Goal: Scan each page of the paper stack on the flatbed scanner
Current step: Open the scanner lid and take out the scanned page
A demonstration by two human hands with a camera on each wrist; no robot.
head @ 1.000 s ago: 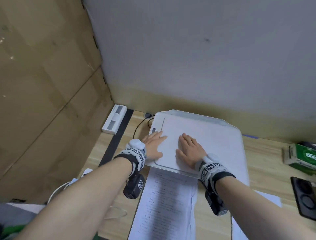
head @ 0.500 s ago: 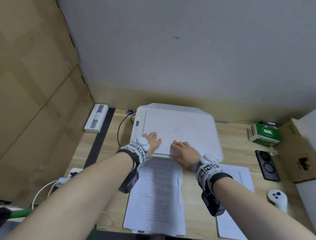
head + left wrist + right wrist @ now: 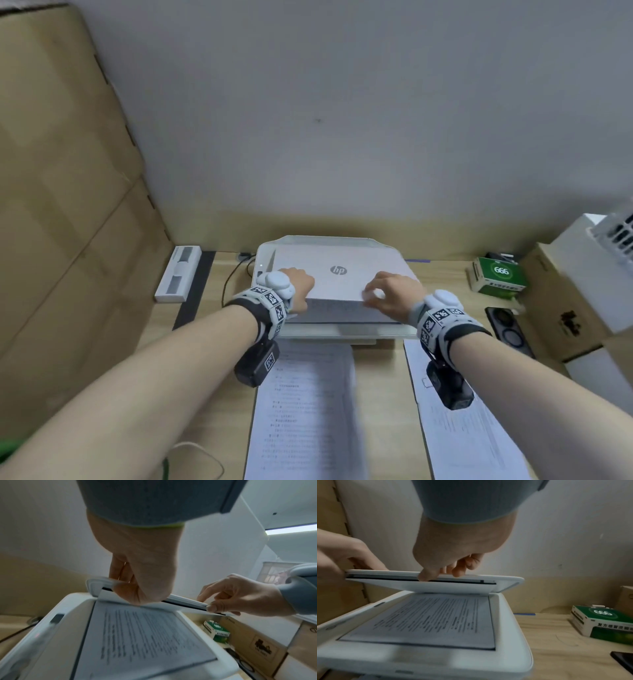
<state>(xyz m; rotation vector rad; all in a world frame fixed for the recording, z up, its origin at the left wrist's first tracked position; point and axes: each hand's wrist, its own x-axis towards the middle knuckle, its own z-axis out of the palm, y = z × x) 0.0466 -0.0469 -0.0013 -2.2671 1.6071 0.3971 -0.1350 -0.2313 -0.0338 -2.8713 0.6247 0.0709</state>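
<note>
The white flatbed scanner (image 3: 342,330) stands at the back of the wooden desk, its lid (image 3: 342,287) raised a little at the front. My left hand (image 3: 303,294) grips the lid's front edge near the left corner, and my right hand (image 3: 373,294) pinches the same edge further right. In the wrist views a printed page (image 3: 142,635) (image 3: 433,620) lies on the glass under the tilted lid (image 3: 436,586). A stack of printed pages (image 3: 305,411) lies on the desk in front of the scanner, with another sheet (image 3: 455,428) to its right.
A green and white box (image 3: 498,277) and a black flat device (image 3: 507,329) lie right of the scanner, with cardboard boxes (image 3: 561,308) beyond. A white slim box (image 3: 178,274) and a cable (image 3: 233,277) are on the left. The wall is close behind.
Both hands lay flat on the closed lid; they slid to its front edge, took hold of it, and the lid has come up off the glass.
</note>
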